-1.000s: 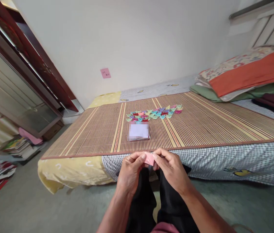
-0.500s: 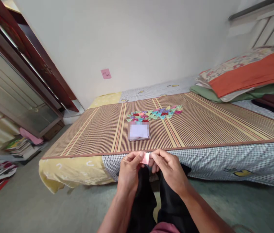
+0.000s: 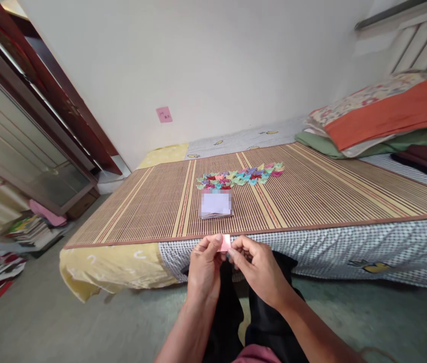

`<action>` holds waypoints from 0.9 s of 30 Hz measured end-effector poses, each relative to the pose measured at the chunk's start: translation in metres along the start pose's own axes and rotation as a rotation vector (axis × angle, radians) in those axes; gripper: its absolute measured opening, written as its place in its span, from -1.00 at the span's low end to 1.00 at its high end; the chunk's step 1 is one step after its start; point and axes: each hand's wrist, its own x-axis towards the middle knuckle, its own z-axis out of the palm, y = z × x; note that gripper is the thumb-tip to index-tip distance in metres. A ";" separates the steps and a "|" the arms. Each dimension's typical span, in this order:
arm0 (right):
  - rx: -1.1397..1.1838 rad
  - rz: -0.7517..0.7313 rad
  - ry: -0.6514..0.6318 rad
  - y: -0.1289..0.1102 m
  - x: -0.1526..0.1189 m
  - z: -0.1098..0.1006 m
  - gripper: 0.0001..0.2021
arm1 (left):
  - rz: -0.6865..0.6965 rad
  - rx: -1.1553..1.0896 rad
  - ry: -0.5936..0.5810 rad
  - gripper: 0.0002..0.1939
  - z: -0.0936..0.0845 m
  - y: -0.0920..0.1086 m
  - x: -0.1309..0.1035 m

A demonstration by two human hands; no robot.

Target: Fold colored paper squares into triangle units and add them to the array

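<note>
Between my fingers, just off the bed's front edge, is a small folded pink paper (image 3: 225,243). My left hand (image 3: 205,259) pinches its left side between thumb and fingers. My right hand (image 3: 255,259) is closed at the paper's right edge, thumb against the index finger. Past my hands, a stack with a white top (image 3: 216,204) lies on the striped mat (image 3: 145,206); its top is pixelated. Right behind that stack, many small folded paper pieces (image 3: 253,175) in several colours spread in a slanting band.
Folded orange and floral bedding (image 3: 383,113) lies at the right rear of the bed. A pink note (image 3: 164,114) is on the wall. Books (image 3: 30,229) and papers lie on the floor at the left, beside a cabinet with a glass front (image 3: 28,131).
The pink paper has shifted slightly left and up and shows a different face. My right hand's fingers have moved a little left and curled closer to its lower right edge.
</note>
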 end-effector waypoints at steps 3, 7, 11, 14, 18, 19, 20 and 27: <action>0.098 0.053 -0.020 0.003 0.001 0.000 -0.76 | 0.011 0.020 -0.054 -0.67 0.000 0.001 -0.001; 0.234 0.105 -0.073 0.004 0.003 -0.001 -0.68 | 0.018 0.017 -0.136 -0.70 0.000 0.004 -0.002; 0.213 0.082 -0.093 0.003 0.004 -0.002 -0.66 | 0.008 -0.037 -0.105 -0.68 -0.001 0.004 0.000; 0.183 0.070 -0.089 0.004 0.005 -0.004 -0.67 | -0.052 -0.077 -0.071 -0.70 -0.005 0.003 0.004; 0.202 0.063 -0.108 0.007 0.006 -0.006 -0.72 | -0.133 -0.088 -0.097 -0.68 -0.008 0.003 0.007; 0.221 0.068 -0.116 0.007 0.006 -0.006 -0.73 | -0.163 -0.089 -0.109 -0.67 -0.009 0.003 0.008; 0.239 0.074 -0.123 0.007 0.006 -0.006 -0.74 | -0.195 -0.089 -0.120 -0.65 -0.009 0.003 0.008; 0.095 0.041 -0.044 0.004 0.003 0.002 -0.84 | -0.110 0.008 -0.062 -0.60 -0.006 0.000 0.006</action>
